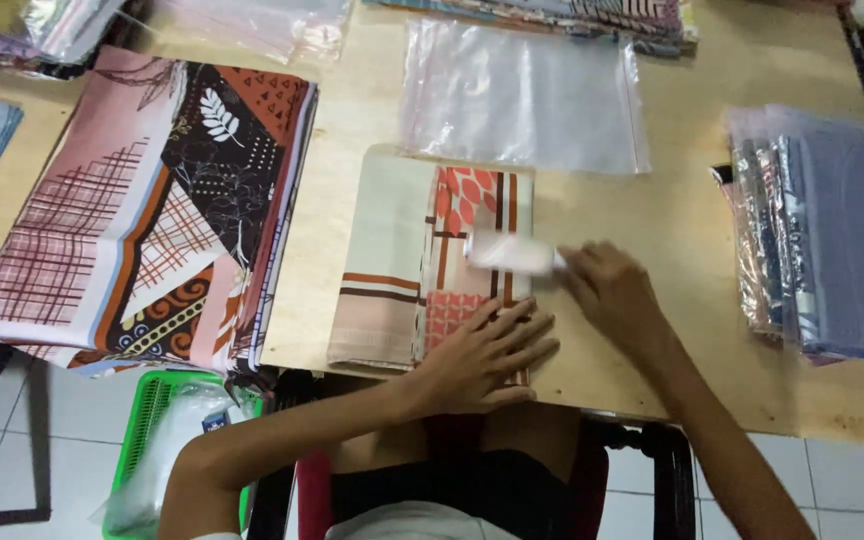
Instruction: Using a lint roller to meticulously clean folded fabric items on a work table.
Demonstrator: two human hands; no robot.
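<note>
At the far left I note a green basket [152,400] on the tiled floor, holding clear plastic. Above it, on the wooden table [652,220], lies a stack of patterned cloths [142,210] in pink, black and orange, its lower edge overhanging the table edge.

At the centre I see a folded cloth [427,260], cream on its left half, orange and red patterned on its right, lying flat near the front edge of the table. The left hand [482,350] rests on its lower right corner, palm down, fingers spread and pressed flat against the cloth. Just behind the cloth lies an empty clear plastic bag [522,95], flat on the table.

The right hand [612,290] is at the right edge of the folded cloth, fingers drawn together around a small white object [512,255] that lies across the patterned half. The object is blurred; I cannot tell what it is.

At the far right sits a pile of bagged cloths [832,230], grey-blue on top, well apart from both hands.
</note>
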